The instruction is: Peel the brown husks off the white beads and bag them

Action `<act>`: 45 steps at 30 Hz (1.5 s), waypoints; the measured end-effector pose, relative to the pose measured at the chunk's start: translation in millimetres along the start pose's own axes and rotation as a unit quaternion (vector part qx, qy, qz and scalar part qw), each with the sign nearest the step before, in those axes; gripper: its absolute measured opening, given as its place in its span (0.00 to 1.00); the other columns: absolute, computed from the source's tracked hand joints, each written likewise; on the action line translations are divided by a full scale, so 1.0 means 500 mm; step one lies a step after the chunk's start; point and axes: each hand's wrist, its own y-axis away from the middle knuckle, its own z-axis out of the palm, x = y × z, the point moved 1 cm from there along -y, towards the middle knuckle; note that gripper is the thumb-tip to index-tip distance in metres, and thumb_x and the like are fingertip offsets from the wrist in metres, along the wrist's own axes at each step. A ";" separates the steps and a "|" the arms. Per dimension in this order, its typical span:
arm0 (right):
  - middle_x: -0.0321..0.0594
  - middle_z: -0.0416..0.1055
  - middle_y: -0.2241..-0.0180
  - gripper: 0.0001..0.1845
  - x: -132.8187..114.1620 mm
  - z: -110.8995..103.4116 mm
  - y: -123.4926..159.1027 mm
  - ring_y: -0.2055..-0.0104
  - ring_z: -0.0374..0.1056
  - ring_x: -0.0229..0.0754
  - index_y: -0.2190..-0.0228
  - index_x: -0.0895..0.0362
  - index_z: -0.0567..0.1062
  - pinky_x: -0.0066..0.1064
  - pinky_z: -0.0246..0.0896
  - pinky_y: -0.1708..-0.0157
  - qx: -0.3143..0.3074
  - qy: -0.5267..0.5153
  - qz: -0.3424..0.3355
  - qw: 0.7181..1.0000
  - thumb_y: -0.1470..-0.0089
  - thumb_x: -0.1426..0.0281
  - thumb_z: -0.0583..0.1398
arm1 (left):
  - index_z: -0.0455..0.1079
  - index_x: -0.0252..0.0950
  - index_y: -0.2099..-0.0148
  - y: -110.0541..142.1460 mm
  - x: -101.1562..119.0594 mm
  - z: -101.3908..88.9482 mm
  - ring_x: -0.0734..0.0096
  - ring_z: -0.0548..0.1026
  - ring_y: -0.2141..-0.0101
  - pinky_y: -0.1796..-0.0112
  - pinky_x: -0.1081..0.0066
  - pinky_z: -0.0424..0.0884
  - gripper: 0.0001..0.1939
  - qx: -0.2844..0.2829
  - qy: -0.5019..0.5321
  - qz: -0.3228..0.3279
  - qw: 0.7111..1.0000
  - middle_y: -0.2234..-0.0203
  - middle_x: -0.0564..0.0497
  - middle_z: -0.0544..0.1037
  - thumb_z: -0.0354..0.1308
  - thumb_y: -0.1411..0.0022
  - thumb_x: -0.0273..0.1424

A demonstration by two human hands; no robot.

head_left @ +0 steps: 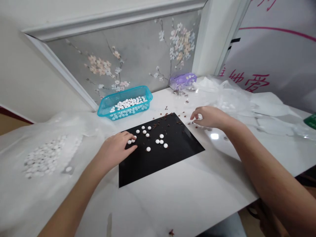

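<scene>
My left hand (117, 148) reaches over the left edge of a black sheet (145, 168), thumb and fingers apart. Its fingertips are at a few small white round pieces (129, 142); whether they touch is unclear. Several more white pieces (161, 142) lie loose mid-sheet. To the right of the sheet, my right hand (209, 117) hovers low over the table with curled fingers. A white round piece (200, 117) shows between its index finger and thumb. Small dark brown star-like bits (182, 115) are scattered below and beside that hand and across the sheet's far corner.
A blue plastic basket (106, 113) holding many white pieces stands against the wall. At left lies a clear bag (44, 158) of white pieces. A purple packet (183, 81) and crumpled clear plastic (229, 89) are at the back right. One brown bit (171, 232) lies at the front edge.
</scene>
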 end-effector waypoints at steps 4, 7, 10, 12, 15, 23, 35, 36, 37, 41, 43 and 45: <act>0.37 0.73 0.66 0.12 -0.002 -0.008 0.008 0.69 0.67 0.41 0.70 0.52 0.77 0.29 0.56 0.73 -0.045 -0.016 -0.008 0.999 0.60 0.68 0.57 | 0.69 0.41 0.58 0.020 -0.047 -0.013 0.59 0.75 0.65 0.68 0.66 0.65 0.14 -0.120 -0.033 -0.084 0.989 0.63 0.51 0.76 0.52 0.48 0.36; 0.39 0.74 0.68 0.09 -0.006 -0.008 0.015 0.71 0.67 0.41 0.73 0.53 0.77 0.28 0.56 0.74 -0.084 -0.031 -0.007 0.996 0.60 0.68 0.58 | 0.69 0.41 0.60 0.016 -0.064 -0.001 0.61 0.74 0.67 0.69 0.68 0.65 0.13 -0.139 -0.010 -0.092 0.986 0.66 0.50 0.76 0.51 0.50 0.33; 0.39 0.74 0.69 0.07 -0.008 -0.002 0.017 0.73 0.67 0.40 0.75 0.54 0.76 0.28 0.56 0.76 -0.098 -0.036 -0.001 0.995 0.60 0.70 0.58 | 0.69 0.41 0.63 0.007 -0.067 0.006 0.61 0.73 0.66 0.69 0.68 0.65 0.11 -0.129 0.007 -0.081 0.988 0.67 0.49 0.75 0.51 0.49 0.32; 0.39 0.74 0.69 0.07 -0.005 0.003 0.014 0.72 0.67 0.40 0.75 0.54 0.75 0.28 0.56 0.76 -0.099 -0.036 -0.004 0.994 0.60 0.71 0.58 | 0.69 0.40 0.65 0.005 -0.067 0.006 0.61 0.73 0.67 0.70 0.68 0.64 0.09 -0.126 0.009 -0.084 0.988 0.68 0.49 0.75 0.51 0.50 0.32; 0.39 0.73 0.67 0.10 0.002 0.009 0.008 0.71 0.67 0.41 0.71 0.54 0.76 0.29 0.57 0.75 -0.091 -0.037 -0.014 0.995 0.61 0.71 0.58 | 0.69 0.41 0.66 0.007 -0.069 0.002 0.62 0.73 0.67 0.70 0.69 0.64 0.08 -0.129 0.009 -0.087 0.988 0.68 0.50 0.75 0.51 0.50 0.34; 0.40 0.74 0.65 0.12 -0.003 0.009 0.010 0.68 0.68 0.42 0.69 0.55 0.76 0.29 0.58 0.71 -0.085 -0.053 -0.024 0.995 0.59 0.72 0.57 | 0.66 0.42 0.58 0.000 -0.096 -0.005 0.63 0.73 0.64 0.68 0.69 0.65 0.15 -0.068 -0.002 -0.126 0.990 0.59 0.51 0.74 0.51 0.47 0.40; 0.40 0.73 0.61 0.12 0.029 -0.023 0.017 0.66 0.68 0.44 0.68 0.54 0.76 0.31 0.61 0.68 0.007 -0.065 -0.009 0.998 0.58 0.70 0.58 | 0.70 0.43 0.58 -0.022 -0.099 0.008 0.60 0.74 0.62 0.70 0.70 0.62 0.16 -0.088 -0.024 -0.133 0.987 0.61 0.52 0.77 0.49 0.45 0.43; 0.40 0.73 0.62 0.12 0.031 -0.023 0.018 0.66 0.68 0.44 0.68 0.54 0.76 0.31 0.61 0.68 -0.010 -0.062 -0.010 0.998 0.59 0.70 0.58 | 0.70 0.43 0.57 -0.022 -0.097 0.008 0.60 0.74 0.63 0.70 0.70 0.62 0.16 -0.083 -0.024 -0.130 0.988 0.61 0.51 0.77 0.50 0.45 0.42; 0.39 0.74 0.64 0.11 0.033 -0.022 0.019 0.67 0.68 0.43 0.69 0.53 0.76 0.31 0.61 0.69 -0.035 -0.060 -0.010 0.998 0.59 0.70 0.58 | 0.69 0.43 0.56 -0.022 -0.095 0.008 0.61 0.74 0.64 0.71 0.71 0.61 0.17 -0.078 -0.024 -0.128 0.988 0.61 0.52 0.77 0.50 0.45 0.42; 0.38 0.74 0.66 0.10 0.023 -0.016 0.022 0.66 0.69 0.44 0.71 0.53 0.76 0.31 0.62 0.69 -0.108 -0.065 -0.029 0.992 0.60 0.70 0.60 | 0.69 0.46 0.57 -0.024 -0.089 0.011 0.64 0.74 0.67 0.74 0.72 0.58 0.15 -0.071 -0.021 -0.114 0.991 0.64 0.54 0.77 0.48 0.44 0.42; 0.38 0.73 0.67 0.10 0.016 -0.015 0.024 0.65 0.68 0.44 0.71 0.54 0.77 0.31 0.62 0.68 -0.120 -0.062 -0.031 0.990 0.61 0.70 0.60 | 0.70 0.46 0.59 -0.026 -0.086 0.013 0.64 0.74 0.67 0.74 0.72 0.58 0.14 -0.071 -0.020 -0.105 0.992 0.66 0.54 0.77 0.48 0.43 0.42; 0.39 0.72 0.67 0.10 0.012 -0.015 0.025 0.66 0.68 0.43 0.71 0.54 0.77 0.31 0.62 0.68 -0.130 -0.058 -0.028 0.989 0.61 0.72 0.60 | 0.70 0.46 0.60 -0.028 -0.084 0.014 0.64 0.74 0.67 0.74 0.72 0.57 0.14 -0.072 -0.018 -0.101 0.992 0.67 0.54 0.77 0.47 0.43 0.43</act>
